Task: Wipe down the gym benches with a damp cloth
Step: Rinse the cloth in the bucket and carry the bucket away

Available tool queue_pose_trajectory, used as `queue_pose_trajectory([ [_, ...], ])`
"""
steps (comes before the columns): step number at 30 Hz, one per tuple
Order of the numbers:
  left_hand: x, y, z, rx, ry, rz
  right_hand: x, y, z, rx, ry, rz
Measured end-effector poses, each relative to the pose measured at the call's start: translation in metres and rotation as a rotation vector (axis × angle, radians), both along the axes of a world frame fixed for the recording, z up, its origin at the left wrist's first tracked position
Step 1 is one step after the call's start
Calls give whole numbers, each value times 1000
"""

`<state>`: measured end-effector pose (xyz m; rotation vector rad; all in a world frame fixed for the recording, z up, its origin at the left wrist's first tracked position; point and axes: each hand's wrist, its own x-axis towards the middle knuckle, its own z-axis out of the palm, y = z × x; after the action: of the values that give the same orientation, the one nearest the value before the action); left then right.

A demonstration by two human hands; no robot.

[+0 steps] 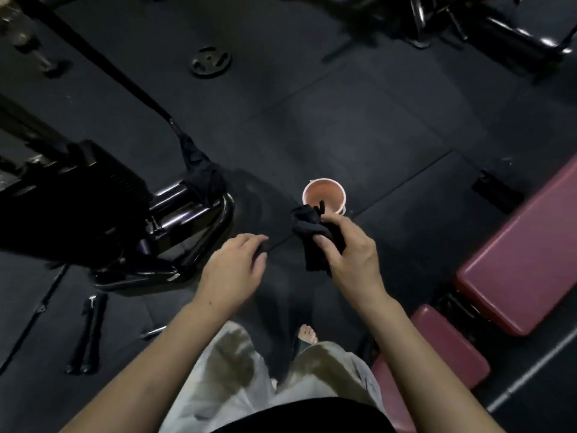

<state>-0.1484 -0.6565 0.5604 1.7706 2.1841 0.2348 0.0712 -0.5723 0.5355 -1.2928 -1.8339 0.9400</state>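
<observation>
Head view, looking down over the person's own arms to a dark rubber-tiled floor [359,126]: the right hand [352,254] holds a crumpled black cloth [312,235] out in front of the body. The thumb lies across the near side of the bundle and the forefinger curls over its top, so the cloth is pinched between them — a bunched part pokes up past the fingertips and a loose tail hangs down below the palm. The left hand [234,267] is beside it, a little apart from the cloth; its fingers [249,240] are loosely curled and point forward, and whether their tips touch a dark scrap of fabric cannot be told in the dim light. Just beyond the cloth a small round pink bucket [324,196] stands on the floor, its near rim partly hidden by the bundle. To the right lies a maroon padded gym bench [524,260], with its smaller maroon seat pad [443,342] nearer the body. To the left stands a black steel machine frame [175,220], with another dark rag [203,173] draped on it. Farther off, a black weight plate [211,61] lies flat on the floor. A bare foot in a sandal [307,335] shows below, between the legs of light wet-stained trousers [237,370].
</observation>
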Motion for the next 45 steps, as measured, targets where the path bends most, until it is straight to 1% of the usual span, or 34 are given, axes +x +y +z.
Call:
queue_pose_trajectory([
  [4, -13, 62, -21, -70, -120, -60, -10, 36, -11, -106, 34, -114],
  [8, -31, 116, -41, -107, -208, -75, -27, 77, -23, -222, 32, -153],
  [12, -55, 173, -68, -142, -289, -97, -52, 123, -49, -149, -76, -153],
  [14, -68, 202, -82, -174, -323, -99, -66, 144, -63, -166, -107, -183],
  [18, -91, 255, -115, -197, -442, -66, -84, 183, -93, -386, -41, -261],
  [20, -103, 283, -137, -175, -527, -79, -91, 203, -107, -497, 13, -255],
  [22, -111, 315, -157, -161, -627, -169, -98, 219, -119, -576, 74, -210],
  [24, -112, 349, -180, -188, -702, -350, -101, 234, -132, -639, 123, -163],
  [26, -109, 377, -202, -304, -768, -464, -103, 249, -151, -693, 148, -123],
  [27, -107, 387, -212, -358, -804, -471, -103, 255, -162, -717, 159, -119],
  [29, -102, 400, -235, -388, -856, -409, -104, 266, -187, -775, 196, -157],
  [31, -97, 407, -259, -361, -841, -343, -104, 275, -215, -806, 219, -210],
  [34, -85, 404, -295, -286, -781, -248, -103, 282, -265, -791, 180, -239],
  [37, -69, 398, -342, -265, -803, -98, -98, 287, -320, -789, 133, -252],
  [41, -63, 395, -419, -330, -830, 1, -92, 297, -402, -798, 53, -252],
  [43, -64, 392, -458, -431, -863, -12, -90, 301, -441, -793, -5, -241],
  [45, -66, 386, -495, -516, -836, -65, -89, 302, -474, -785, -75, -195],
])
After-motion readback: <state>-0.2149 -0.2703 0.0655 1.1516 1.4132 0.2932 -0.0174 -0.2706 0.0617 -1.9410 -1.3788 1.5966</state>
